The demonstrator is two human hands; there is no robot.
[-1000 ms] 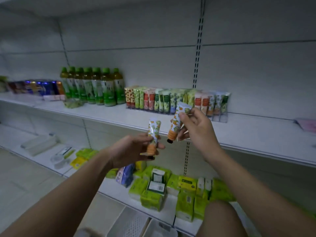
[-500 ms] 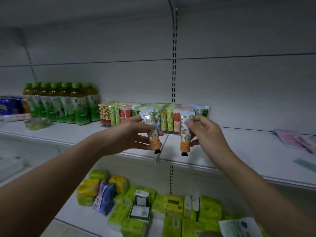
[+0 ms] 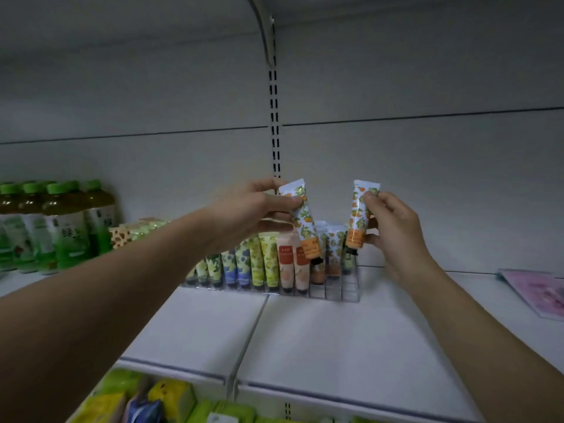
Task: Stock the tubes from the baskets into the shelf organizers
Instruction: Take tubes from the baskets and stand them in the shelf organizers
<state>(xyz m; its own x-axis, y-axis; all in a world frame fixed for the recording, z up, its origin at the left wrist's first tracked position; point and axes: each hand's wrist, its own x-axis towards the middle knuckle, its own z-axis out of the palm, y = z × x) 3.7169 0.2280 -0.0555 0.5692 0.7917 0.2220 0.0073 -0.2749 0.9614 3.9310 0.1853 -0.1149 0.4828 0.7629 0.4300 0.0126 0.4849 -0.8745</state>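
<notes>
My left hand (image 3: 253, 209) pinches an orange-patterned tube (image 3: 303, 221) by its top, cap down, just above the clear shelf organizer (image 3: 332, 290). My right hand (image 3: 390, 230) holds a second, matching orange tube (image 3: 358, 218) upright over the organizer's right end. The organizer stands on the white shelf (image 3: 305, 331) and is packed with several upright tubes in green, blue, yellow and peach. Its front right slots look empty. Neither held tube touches the organizer.
Green-capped drink bottles (image 3: 67, 224) stand at the shelf's left. A pink packet (image 3: 540, 293) lies at the right edge. Yellow-green packs (image 3: 171, 395) fill the shelf below. A slotted upright (image 3: 274, 117) runs up the back wall.
Both hands have carried their tubes up from below shelf level and forward to just above the organizer's right end. The view has risen and closed in on the shelf.
</notes>
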